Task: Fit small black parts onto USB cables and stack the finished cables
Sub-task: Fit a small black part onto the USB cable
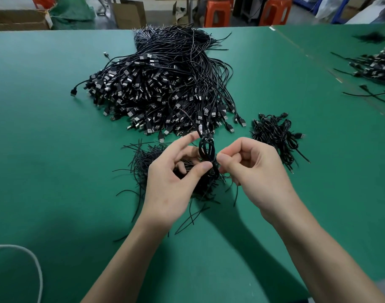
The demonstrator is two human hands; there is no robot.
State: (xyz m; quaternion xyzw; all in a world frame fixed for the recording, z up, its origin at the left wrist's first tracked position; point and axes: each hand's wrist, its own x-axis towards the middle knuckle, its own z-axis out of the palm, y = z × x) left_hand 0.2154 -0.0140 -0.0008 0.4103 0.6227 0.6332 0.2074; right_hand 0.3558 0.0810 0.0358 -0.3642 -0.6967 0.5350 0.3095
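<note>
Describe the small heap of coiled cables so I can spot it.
Start at the big heap of loose cables in the middle of the green table. Just off its near right corner, beyond the right hand, lies the small heap. Its cables are coiled into bundles, unlike the loose ones beside it or the thin ties nearer the camera.

Two bare hands in frame: left hand (171, 182), right hand (257, 176). Left forearm (130, 259) and right forearm (318, 254) uncovered down to the bottom edge. Fingers slender. Fingernails (222, 159) short, plain, rounded.
</note>
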